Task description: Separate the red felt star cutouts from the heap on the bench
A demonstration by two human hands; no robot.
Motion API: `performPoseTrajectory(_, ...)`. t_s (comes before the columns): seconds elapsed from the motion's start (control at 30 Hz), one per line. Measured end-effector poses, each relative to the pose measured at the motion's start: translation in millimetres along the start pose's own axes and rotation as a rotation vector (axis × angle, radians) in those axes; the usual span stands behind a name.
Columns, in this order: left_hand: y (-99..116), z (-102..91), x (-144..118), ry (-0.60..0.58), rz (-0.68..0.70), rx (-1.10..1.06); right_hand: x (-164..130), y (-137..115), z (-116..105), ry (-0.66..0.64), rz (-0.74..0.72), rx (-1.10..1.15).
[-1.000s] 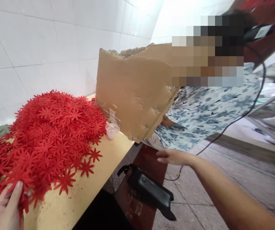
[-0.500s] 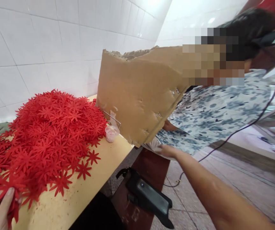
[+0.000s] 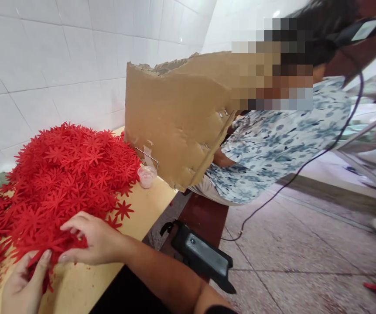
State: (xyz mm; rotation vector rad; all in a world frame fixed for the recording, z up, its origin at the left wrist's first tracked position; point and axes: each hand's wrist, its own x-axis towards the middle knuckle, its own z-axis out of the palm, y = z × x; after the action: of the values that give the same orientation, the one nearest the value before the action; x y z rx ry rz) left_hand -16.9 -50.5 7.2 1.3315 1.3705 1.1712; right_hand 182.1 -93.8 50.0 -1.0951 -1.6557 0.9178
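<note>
Low in the left of the frame, my left hand [image 3: 22, 288] lies on the near edge of the pile of red flower cutouts [image 3: 57, 183], thumb up and fingers loosely spread, pressing on a few cutouts rather than closing round any. The cutouts are flat, matte, bright red, each with many narrow pointed petals; they lie heaped thick across the left half of the frame, thinning to single scattered pieces at the lower edge. They rest on the yellow tabletop [image 3: 135, 218], which runs from lower left up toward centre.

Just right of that, my right hand [image 3: 91, 237] reaches in from the lower centre, fingers curled down onto the pile's near fringe, tips touching cutouts; whether anything is pinched I cannot tell.

Centre frame: small clear cup [image 3: 146, 176] beside the pile, then a torn cardboard sheet [image 3: 178, 117] standing upright. Below centre, a black device [image 3: 204, 257] on a dark red bench [image 3: 204, 216]. Right: another person's floral-print shirt [image 3: 279, 135], a dark cable [image 3: 305, 165] hanging across it.
</note>
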Motion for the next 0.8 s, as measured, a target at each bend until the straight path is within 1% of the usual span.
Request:
performPoseTrajectory(0.03, 3, 2.8, -2, -0.026, -0.049, -0.032, 12, 5, 14, 0.004, -0.01, -0.038)
performPoseTrajectory(0.1, 5, 6.4, -5, -0.042, -0.134, -0.125, 29, 15, 37, -0.05, -0.008, -0.06)
performPoseTrajectory(0.17, 3, 7.6, -6, -0.019, -0.174, -0.201, 37, 23, 52, -0.081, 0.007, 0.027)
performPoseTrajectory(0.23, 0, 6.9, -5, -0.003, -0.201, -0.224, 40, 30, 57, -0.069, 0.027, 0.175)
performPoseTrajectory(0.33, -4, 3.5, -4, -0.015, -0.201, -0.228, 45, 34, 54, -0.008, 0.086, 0.356)
performPoseTrajectory(0.43, -4, -0.5, -1, -0.023, -0.185, -0.241, 52, 34, 49, 0.064, 0.155, 0.447)
performPoseTrajectory(0.53, -5, -3.1, 3, -0.006, -0.13, -0.219, 59, 33, 46, 0.098, 0.146, 0.42)
performPoseTrajectory(0.63, -5, -4.7, 7, 0.032, -0.091, -0.202, 66, 35, 41, 0.203, 0.129, 0.379)
performPoseTrajectory(0.73, -4, -7.2, 10, 0.074, -0.11, -0.24, 71, 36, 30, 0.304, 0.173, 0.435)
performPoseTrajectory(0.8, -2, -9.2, 14, 0.099, -0.141, -0.274, 72, 35, 23, 0.316, 0.179, 0.473)
